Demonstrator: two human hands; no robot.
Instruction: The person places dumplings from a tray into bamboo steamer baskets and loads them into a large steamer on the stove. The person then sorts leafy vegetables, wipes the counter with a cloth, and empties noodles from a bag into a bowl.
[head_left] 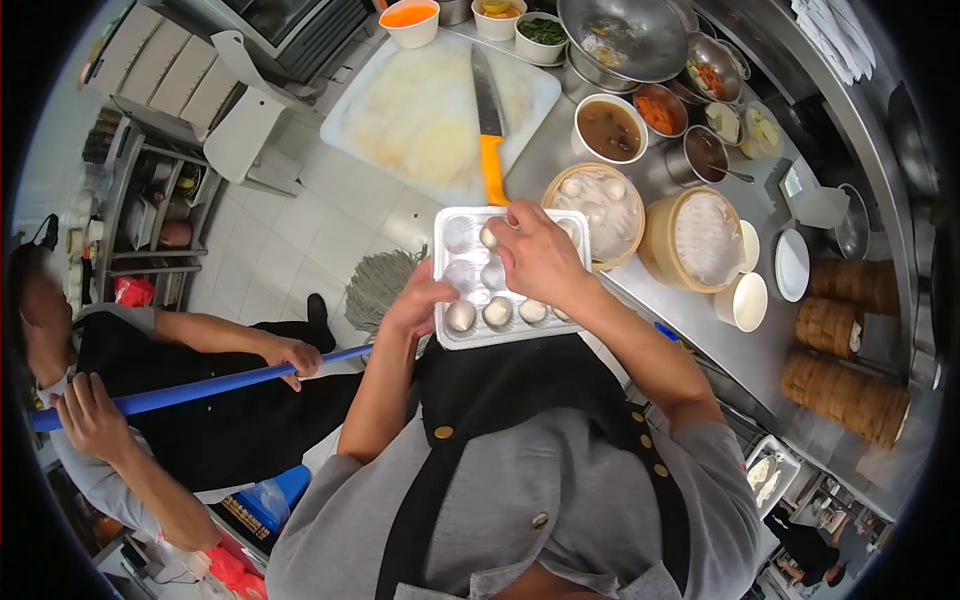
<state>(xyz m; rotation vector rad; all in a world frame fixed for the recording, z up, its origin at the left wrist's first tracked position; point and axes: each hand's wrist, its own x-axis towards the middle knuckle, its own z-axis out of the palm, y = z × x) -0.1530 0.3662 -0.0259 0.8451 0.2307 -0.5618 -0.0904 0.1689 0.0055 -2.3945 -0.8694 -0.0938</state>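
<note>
My left hand (418,303) grips the left edge of a white plastic tray (464,274) with moulded round compartments. Along its near row sit several small round white dumplings (497,312), while compartments at the far left are bare. Over the tray, my right hand (540,252) pinches a white dumpling (488,236) between thumb and fingers; part of the tray is hidden beneath this hand. Just beyond, to the right, an open bamboo steamer (552,196) holds several similar dumplings on a white liner. A second bamboo steamer (660,262) beside it shows only its pale liner.
A yellow-handled knife (489,125) lies on a white cutting board (400,110). Bowls of sauce (609,130) and chopped ingredients line the steel counter (755,335), with stacked steamers (845,395) at right. At left, another person (190,390) holds a blue pole (220,385) near a grey mop head (382,290).
</note>
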